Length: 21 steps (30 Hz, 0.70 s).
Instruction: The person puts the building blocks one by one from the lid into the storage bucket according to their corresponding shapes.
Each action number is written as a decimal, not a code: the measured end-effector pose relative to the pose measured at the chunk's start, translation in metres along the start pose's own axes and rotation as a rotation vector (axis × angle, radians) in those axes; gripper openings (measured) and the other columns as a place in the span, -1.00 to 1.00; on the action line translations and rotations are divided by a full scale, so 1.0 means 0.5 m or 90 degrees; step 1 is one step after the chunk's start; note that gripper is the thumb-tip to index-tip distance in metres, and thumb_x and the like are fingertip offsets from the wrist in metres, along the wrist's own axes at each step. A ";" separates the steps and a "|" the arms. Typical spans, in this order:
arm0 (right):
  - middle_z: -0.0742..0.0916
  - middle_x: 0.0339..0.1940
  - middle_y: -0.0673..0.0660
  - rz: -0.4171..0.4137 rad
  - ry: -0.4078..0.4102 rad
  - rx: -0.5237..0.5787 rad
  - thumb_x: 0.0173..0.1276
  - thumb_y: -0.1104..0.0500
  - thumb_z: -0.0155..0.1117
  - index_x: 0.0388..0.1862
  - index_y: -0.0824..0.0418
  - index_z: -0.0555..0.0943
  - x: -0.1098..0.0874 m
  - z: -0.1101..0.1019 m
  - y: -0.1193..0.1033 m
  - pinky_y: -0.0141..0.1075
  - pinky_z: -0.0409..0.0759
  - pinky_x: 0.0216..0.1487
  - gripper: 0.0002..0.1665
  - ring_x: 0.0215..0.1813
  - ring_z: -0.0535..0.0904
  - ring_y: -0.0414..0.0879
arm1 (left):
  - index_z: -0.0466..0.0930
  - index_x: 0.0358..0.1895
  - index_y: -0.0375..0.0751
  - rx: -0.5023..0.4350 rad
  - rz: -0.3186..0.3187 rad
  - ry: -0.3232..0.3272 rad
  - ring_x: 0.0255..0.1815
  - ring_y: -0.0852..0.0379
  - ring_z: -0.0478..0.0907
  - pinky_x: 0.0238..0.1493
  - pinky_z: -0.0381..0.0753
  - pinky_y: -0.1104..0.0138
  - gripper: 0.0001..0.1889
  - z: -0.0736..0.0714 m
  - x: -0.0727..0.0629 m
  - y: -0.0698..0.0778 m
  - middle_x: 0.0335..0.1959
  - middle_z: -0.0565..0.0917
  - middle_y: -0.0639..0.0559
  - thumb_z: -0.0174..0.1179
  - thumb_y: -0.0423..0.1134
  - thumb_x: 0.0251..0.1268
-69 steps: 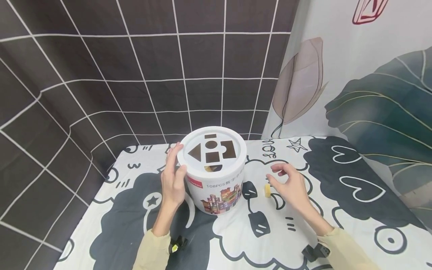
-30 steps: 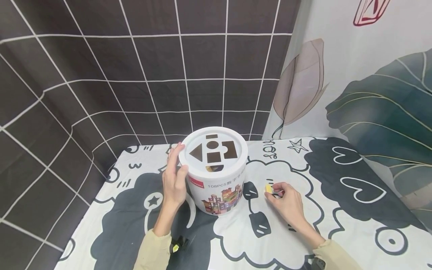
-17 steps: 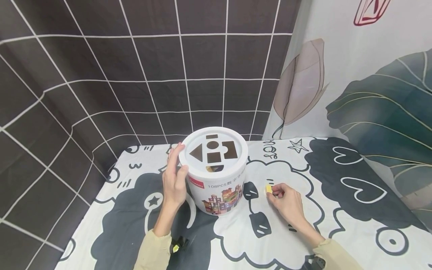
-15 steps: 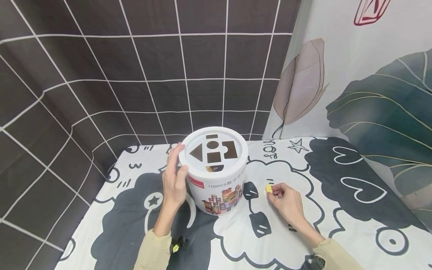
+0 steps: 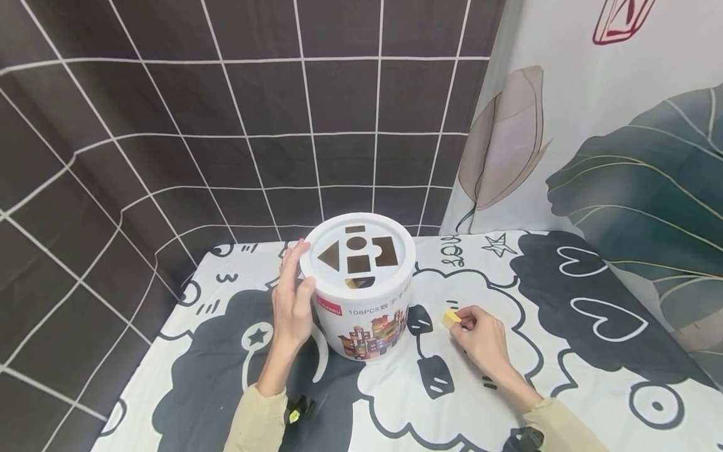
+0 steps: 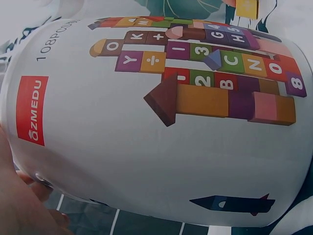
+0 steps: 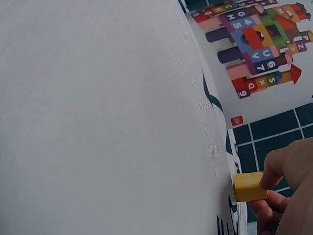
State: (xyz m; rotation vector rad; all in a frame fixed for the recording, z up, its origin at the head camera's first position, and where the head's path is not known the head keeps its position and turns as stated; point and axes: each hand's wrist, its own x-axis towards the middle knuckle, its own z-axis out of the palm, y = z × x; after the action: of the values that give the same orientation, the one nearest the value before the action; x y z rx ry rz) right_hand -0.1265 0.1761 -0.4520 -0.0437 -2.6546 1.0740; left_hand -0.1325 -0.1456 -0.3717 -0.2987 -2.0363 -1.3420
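A white lidded bucket [image 5: 361,295] of toy blocks stands on the printed cloth, with shape cutouts in its lid [image 5: 367,251]. My left hand [image 5: 292,307] rests against its left side, thumb at the rim and fingers extended along the wall. In the left wrist view the bucket's printed side [image 6: 122,156] fills most of the picture, with part of the hand at the lower left. To the right of the bucket, my right hand [image 5: 482,339] pinches a small yellow block [image 5: 450,318] between thumb and fingers. The block [image 7: 250,187] shows clearly in the right wrist view, at or just above the cloth.
A cloth [image 5: 593,376] with black-and-white cartoon prints covers the surface. Behind it hangs a dark grid-patterned curtain [image 5: 350,157], joined at the right by a leaf-patterned curtain [image 5: 610,188]. Something yellow is visible inside the bucket through the half-round cutout [image 5: 359,282].
My right hand came down to the yellow block and took hold of it. Since half a second ago the block has tilted in the fingers. My left hand and the bucket stay put.
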 end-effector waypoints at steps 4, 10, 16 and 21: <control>0.67 -0.48 0.12 0.005 -0.007 0.002 0.04 0.36 0.30 -0.25 0.38 0.67 0.001 -0.004 -0.002 -0.24 0.41 -0.35 -0.76 -0.42 0.49 -0.03 | 0.47 0.34 -0.25 -0.003 0.000 0.000 0.54 -0.09 0.13 0.49 -0.02 -0.03 -0.42 0.000 -0.001 -0.001 0.40 0.45 -0.10 -0.08 -0.08 0.30; 0.68 -0.41 0.14 -0.007 0.007 0.013 0.06 0.36 0.30 -0.23 0.36 0.67 0.009 -0.020 -0.009 -0.25 0.39 -0.34 -0.76 -0.35 0.49 -0.01 | 0.47 0.34 -0.25 0.000 0.003 0.001 0.54 -0.09 0.13 0.49 0.00 -0.01 -0.42 0.001 0.000 -0.002 0.40 0.45 -0.10 -0.09 -0.08 0.31; 0.68 -0.37 0.15 -0.044 0.044 0.037 0.08 0.36 0.30 -0.24 0.33 0.67 0.023 -0.041 -0.021 -0.27 0.37 -0.35 -0.78 -0.30 0.51 -0.01 | 0.46 0.35 -0.26 0.004 0.009 0.002 0.54 -0.08 0.14 0.49 0.02 0.03 -0.43 0.001 0.003 -0.002 0.41 0.45 -0.10 -0.10 -0.12 0.30; 0.67 -0.42 0.14 -0.081 0.073 0.042 0.07 0.37 0.30 -0.25 0.32 0.68 0.036 -0.059 -0.036 -0.30 0.31 -0.36 -0.79 -0.32 0.52 0.00 | 0.46 0.35 -0.26 0.006 0.005 0.000 0.54 -0.07 0.14 0.49 0.02 0.02 -0.43 0.002 0.001 -0.003 0.41 0.45 -0.09 -0.09 -0.14 0.30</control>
State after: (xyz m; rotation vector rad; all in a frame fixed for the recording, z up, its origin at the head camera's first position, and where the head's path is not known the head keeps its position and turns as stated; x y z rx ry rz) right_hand -0.1346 0.1856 -0.4150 0.0733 -2.4827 1.0833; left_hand -0.1341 -0.1455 -0.3724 -0.3026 -2.0378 -1.3278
